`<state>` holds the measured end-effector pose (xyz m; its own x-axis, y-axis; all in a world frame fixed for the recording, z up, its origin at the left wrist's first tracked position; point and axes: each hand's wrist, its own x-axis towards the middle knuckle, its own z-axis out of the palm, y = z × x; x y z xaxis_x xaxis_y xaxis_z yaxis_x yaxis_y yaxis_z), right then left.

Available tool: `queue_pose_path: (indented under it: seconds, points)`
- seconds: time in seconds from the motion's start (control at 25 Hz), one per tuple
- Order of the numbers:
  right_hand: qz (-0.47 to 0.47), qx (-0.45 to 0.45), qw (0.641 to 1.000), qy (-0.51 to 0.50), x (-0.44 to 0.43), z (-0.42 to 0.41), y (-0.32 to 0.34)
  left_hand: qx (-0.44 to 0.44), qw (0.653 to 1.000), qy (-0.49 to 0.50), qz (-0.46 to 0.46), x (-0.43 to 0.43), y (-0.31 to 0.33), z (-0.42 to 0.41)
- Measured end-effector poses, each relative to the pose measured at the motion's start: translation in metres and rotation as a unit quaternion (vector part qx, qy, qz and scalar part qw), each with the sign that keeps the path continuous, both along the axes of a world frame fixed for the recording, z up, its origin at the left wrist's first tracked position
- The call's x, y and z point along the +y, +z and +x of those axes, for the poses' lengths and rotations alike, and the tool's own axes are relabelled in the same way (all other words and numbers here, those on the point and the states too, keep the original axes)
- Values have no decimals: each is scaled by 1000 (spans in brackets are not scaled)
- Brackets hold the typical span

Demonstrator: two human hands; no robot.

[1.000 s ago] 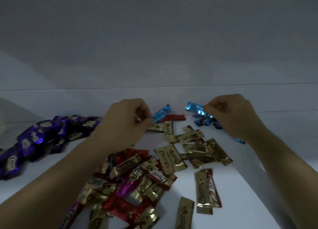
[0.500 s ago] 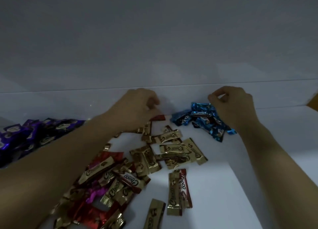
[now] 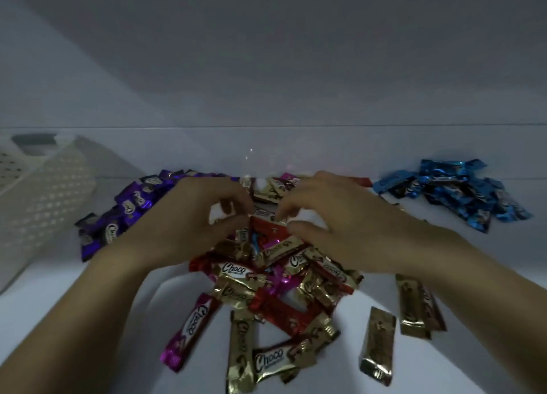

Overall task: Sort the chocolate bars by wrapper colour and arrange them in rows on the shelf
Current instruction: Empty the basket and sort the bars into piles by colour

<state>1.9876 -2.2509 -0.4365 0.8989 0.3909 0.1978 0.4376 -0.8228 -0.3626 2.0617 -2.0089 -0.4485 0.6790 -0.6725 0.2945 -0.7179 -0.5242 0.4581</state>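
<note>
White shelf (image 3: 88,319), mixed pile (image 3: 266,293) of gold, red and magenta bars at centre, purple bars (image 3: 133,207) left, blue bars (image 3: 453,192) right, left hand (image 3: 189,222) and right hand (image 3: 340,216) curled at a red bar (image 3: 268,231), grip unclear

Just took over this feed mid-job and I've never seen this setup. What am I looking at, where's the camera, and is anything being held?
No machine here: a person works with bare hands, filmed by one wide-angle camera worn on the head, looking forward and down. The left hand and right hand reach into a mixed pile of gold, red and magenta chocolate bars on the white shelf. Their fingertips meet at a red bar; whether they grip it is unclear. Purple bars are heaped left, blue bars right, a white perforated basket far left.
</note>
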Motion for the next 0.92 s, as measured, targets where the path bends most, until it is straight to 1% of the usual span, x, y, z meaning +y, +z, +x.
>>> queue_pose_path:
  seconds: [0.08, 0.16, 0.28, 0.44, 0.52, 0.6, 0.64, 0.72, 0.8, 0.92]
  points:
    - [-22, 33, 998, 42, 18, 7, -9, 23, 998, -52, 40, 3, -3, 1]
    - [-30, 58, 997, 49, 21, 9, -20, 31, 994, -81, 72, 7, -6, 4]
    - [-10, 76, 997, 25, 11, 5, -28, 19, 994, -70, 87, 13, -7, 7]
    - [-6, 67, 998, -8, 5, 3, -31, 2, 995, -59, 81, 12, -11, 6]
    - [-7, 64, 998, -14, 4, 3, -33, 5, 990, -70, 119, 9, -17, 8]
    - [-3, 65, 998, -13, 3, 2, -32, 34, 983, -64, 168, 8, -21, 8]
    - [-2, 65, 998, -11, 3, 1, -32, 39, 982, -59, 175, 9, -21, 8]
    - [-6, 66, 998, -12, 4, 1, -32, 38, 986, -46, 155, 8, -19, 5]
    - [7, 56, 998, -22, 7, 1, -32, 36, 993, -28, 105, 5, -17, 3]
    - [94, 41, 993, -57, 11, 0, -29, 43, 999, 5, -3, -5, -15, -1]
